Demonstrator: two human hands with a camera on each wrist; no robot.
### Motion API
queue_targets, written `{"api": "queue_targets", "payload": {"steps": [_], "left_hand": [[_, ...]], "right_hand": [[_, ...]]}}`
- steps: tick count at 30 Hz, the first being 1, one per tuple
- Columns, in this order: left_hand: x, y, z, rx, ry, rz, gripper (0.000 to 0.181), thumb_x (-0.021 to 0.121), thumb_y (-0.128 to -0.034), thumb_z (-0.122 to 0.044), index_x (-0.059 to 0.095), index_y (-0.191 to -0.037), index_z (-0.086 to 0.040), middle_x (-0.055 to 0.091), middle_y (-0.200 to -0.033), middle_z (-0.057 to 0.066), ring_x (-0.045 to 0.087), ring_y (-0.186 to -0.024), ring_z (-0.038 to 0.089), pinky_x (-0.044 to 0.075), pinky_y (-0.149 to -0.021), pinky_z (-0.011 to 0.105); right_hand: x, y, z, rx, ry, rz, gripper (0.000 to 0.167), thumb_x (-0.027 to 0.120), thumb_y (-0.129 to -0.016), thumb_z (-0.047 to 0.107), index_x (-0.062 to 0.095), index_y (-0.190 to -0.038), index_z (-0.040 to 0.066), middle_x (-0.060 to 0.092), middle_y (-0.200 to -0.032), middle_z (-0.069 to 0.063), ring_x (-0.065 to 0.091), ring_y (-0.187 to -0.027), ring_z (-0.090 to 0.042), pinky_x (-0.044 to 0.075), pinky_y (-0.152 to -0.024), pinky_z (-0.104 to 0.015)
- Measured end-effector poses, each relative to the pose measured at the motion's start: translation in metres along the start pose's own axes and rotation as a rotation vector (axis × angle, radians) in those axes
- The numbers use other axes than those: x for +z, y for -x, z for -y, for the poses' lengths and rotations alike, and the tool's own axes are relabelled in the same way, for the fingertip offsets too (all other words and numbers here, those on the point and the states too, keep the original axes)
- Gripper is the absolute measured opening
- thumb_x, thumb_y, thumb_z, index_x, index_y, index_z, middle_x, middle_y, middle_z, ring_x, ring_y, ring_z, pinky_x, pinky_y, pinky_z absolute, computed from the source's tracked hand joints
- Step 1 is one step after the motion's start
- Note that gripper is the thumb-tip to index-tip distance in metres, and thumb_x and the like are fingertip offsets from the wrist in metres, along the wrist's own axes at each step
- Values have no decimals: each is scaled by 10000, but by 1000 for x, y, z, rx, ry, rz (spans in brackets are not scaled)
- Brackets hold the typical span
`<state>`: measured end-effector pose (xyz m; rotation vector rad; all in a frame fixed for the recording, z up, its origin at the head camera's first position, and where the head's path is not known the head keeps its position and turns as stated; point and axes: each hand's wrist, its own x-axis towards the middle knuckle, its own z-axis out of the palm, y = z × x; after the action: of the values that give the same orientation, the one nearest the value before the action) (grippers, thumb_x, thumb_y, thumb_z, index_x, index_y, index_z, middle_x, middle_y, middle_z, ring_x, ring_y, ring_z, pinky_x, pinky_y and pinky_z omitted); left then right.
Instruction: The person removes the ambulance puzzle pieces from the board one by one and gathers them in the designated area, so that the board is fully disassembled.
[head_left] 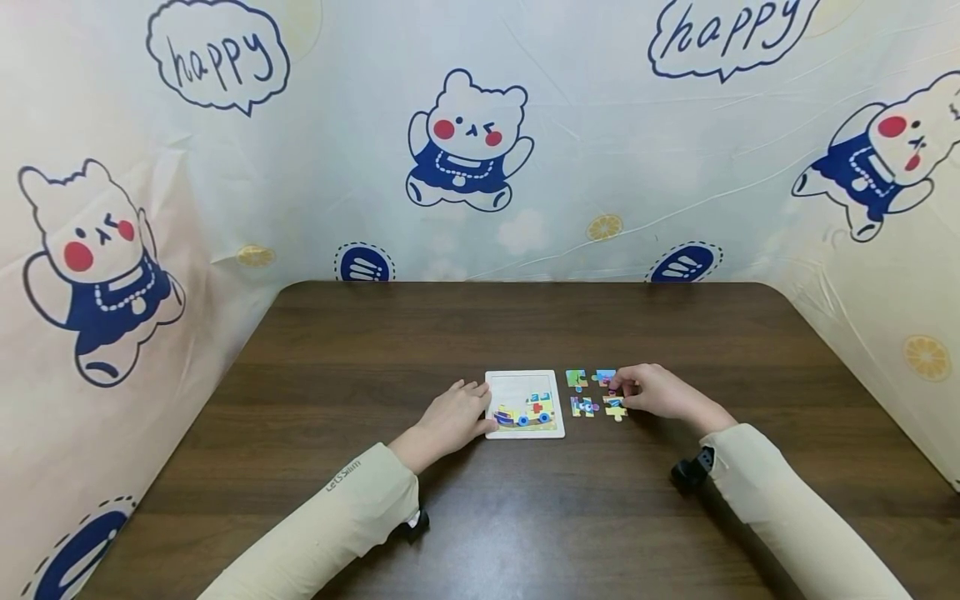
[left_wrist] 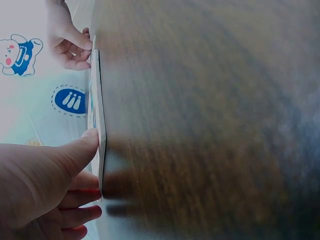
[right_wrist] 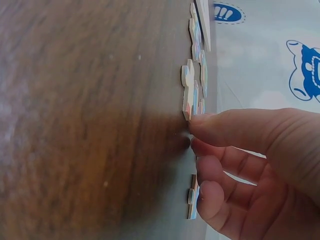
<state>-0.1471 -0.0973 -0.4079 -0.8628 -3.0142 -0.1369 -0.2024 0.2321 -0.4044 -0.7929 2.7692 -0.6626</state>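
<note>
My left hand (head_left: 450, 417) rests against the left side of a white-framed jigsaw board (head_left: 558, 404), its thumb near the close corner. Part of a colourful vehicle picture fills the board's lower area. In the left wrist view, the thumb (left_wrist: 89, 142) touches the board's edge. Loose jigsaw pieces lie to the right: a green one (head_left: 576, 379), a blue one (head_left: 604, 377) and two in the closer row. My right hand (head_left: 652, 392) reaches over the right-hand pieces with bent fingers. Its thumb touches or nearly touches the closer right piece (right_wrist: 188, 92); no piece shows between thumb and forefinger.
The brown wooden table (head_left: 480, 333) has rounded far corners. A printed cloth (head_left: 570, 167) with cartoon bears hangs behind and at both sides. Another jigsaw piece (right_wrist: 192, 200) lies beside the right fingers in the right wrist view.
</note>
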Motion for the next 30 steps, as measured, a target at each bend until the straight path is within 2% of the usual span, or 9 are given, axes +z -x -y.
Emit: {"api": "queue_targets", "payload": {"steps": [10, 18, 30], "left_hand": [[1, 1, 0, 18, -12, -29, 447, 648, -872, -336, 628, -1117, 37, 590, -1282, 179, 547, -1210, 328, 389, -1069, 437], [0, 1, 0, 7, -5, -8, 458, 629, -887, -349, 622, -1146, 29, 571, -1311, 173, 525, -1241, 319, 368, -1090, 436], [0, 0, 1, 12, -4, -16, 466, 634, -883, -349, 621, -1149, 34, 576, -1303, 177, 530, -1235, 322, 372, -1086, 436]], "right_hand": [[-6, 1, 8, -2, -37, -20, 156, 654, -820, -11, 662, -973, 23, 552, -731, -2, 467, -669, -123, 387, -577, -225], [-9, -2, 21, -11, -67, -38, 162, 658, -837, 19, 647, -998, 13, 539, -726, -7, 467, -663, -128, 398, -555, -224], [-9, -9, 39, -20, -85, -47, 217, 660, -846, 45, 642, -1059, 7, 586, -783, -25, 490, -678, -143, 431, -557, -234]]}}
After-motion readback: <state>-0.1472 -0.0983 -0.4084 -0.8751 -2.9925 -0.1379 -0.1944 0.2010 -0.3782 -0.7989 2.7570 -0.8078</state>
